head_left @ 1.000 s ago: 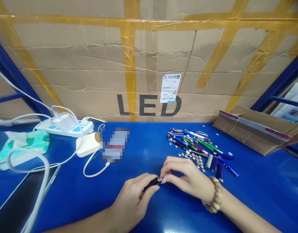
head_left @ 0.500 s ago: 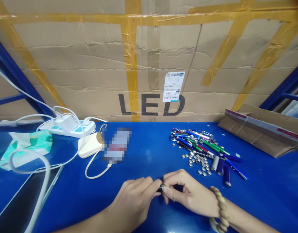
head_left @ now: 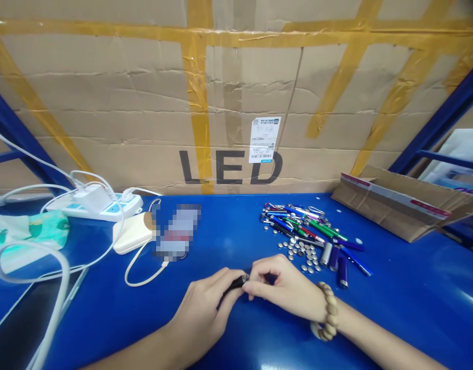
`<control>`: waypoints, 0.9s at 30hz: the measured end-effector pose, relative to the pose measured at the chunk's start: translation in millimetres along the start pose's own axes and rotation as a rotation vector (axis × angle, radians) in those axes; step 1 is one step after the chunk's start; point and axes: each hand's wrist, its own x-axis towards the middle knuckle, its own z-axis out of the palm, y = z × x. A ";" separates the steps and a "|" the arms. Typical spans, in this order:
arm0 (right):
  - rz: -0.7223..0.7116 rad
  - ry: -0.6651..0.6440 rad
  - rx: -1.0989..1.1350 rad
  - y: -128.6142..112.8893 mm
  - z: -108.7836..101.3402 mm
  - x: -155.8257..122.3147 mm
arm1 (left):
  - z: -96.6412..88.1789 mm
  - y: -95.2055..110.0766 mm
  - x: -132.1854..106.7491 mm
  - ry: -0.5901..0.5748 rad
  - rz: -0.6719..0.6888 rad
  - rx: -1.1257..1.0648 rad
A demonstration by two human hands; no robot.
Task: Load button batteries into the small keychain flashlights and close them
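Observation:
My left hand (head_left: 205, 313) is closed round a small black pen-shaped light (head_left: 236, 283), whose silver tip pokes out toward the right. My right hand (head_left: 284, 288), with a wooden bead bracelet (head_left: 326, 318) on the wrist, pinches that silver tip between thumb and fingers. Both hands rest low on the blue table (head_left: 413, 288), near its front middle. Just behind the right hand lie several small button cells (head_left: 303, 254) and a heap of coloured pen lights (head_left: 305, 226).
A taped cardboard box marked LED (head_left: 228, 167) stands along the back. At the left are a white power strip (head_left: 97, 205), a cream power bank (head_left: 130, 232) with cable, a tissue pack (head_left: 28, 231) and a blurred item (head_left: 176, 231). A flat cardboard piece (head_left: 398, 205) lies at right.
Both hands stayed together on the black pen light, with the fingers shifting at its silver tip. The camera view swayed slightly, dipping and coming back.

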 end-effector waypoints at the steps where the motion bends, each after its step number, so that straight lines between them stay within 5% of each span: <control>1: -0.014 0.032 -0.021 0.7 -0.9 0.6 | 0.3 0.2 0.6 0.009 -0.016 -0.025; 11: -0.339 0.263 -0.272 2.7 -15.3 0.6 | -0.7 1.2 3.4 0.062 -0.127 -0.064; 15: -0.363 0.507 -0.561 4.5 -44.0 1.9 | 0.7 -1.4 2.2 0.037 -0.186 -0.071; 17: -0.286 0.701 -0.775 10.1 -68.7 1.7 | 1.9 -3.2 0.6 0.019 -0.164 -0.065; 20: 0.010 0.886 -0.975 26.9 -110.6 -2.9 | 4.3 -4.2 -3.4 0.023 -0.066 -0.052; 23: 0.280 0.863 -1.048 48.2 -144.7 -11.3 | 6.6 -2.1 -7.1 0.031 0.004 -0.036; 27: 0.357 0.787 -1.041 66.4 -165.4 -19.8 | 7.7 1.1 -7.3 0.032 0.012 -0.048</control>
